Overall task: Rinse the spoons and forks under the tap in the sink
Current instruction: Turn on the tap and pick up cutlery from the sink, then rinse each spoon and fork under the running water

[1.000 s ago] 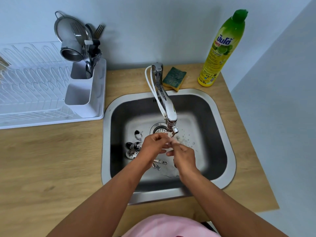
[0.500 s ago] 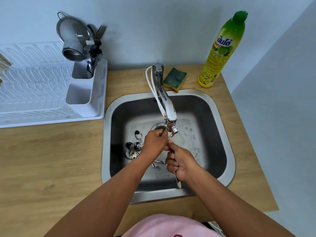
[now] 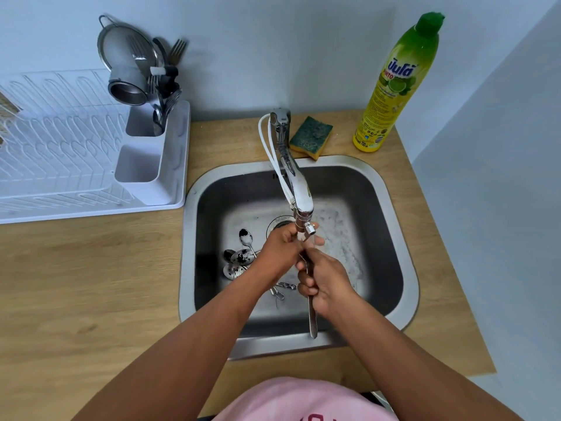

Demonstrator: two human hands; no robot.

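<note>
Utensil (image 3: 312, 317) gripped by right hand (image 3: 326, 282) fingers (image 3: 305, 288), curled closed.

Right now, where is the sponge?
The sponge lies on the counter behind the sink, between the tap base and the soap bottle.

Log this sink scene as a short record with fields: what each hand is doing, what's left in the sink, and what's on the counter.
right hand: gripping a utensil handle, its head hidden under the tap
left hand: rubbing at the utensil's top end
sink: dirty spoons at left
counter: sponge, dish soap bottle, drying rack
</note>
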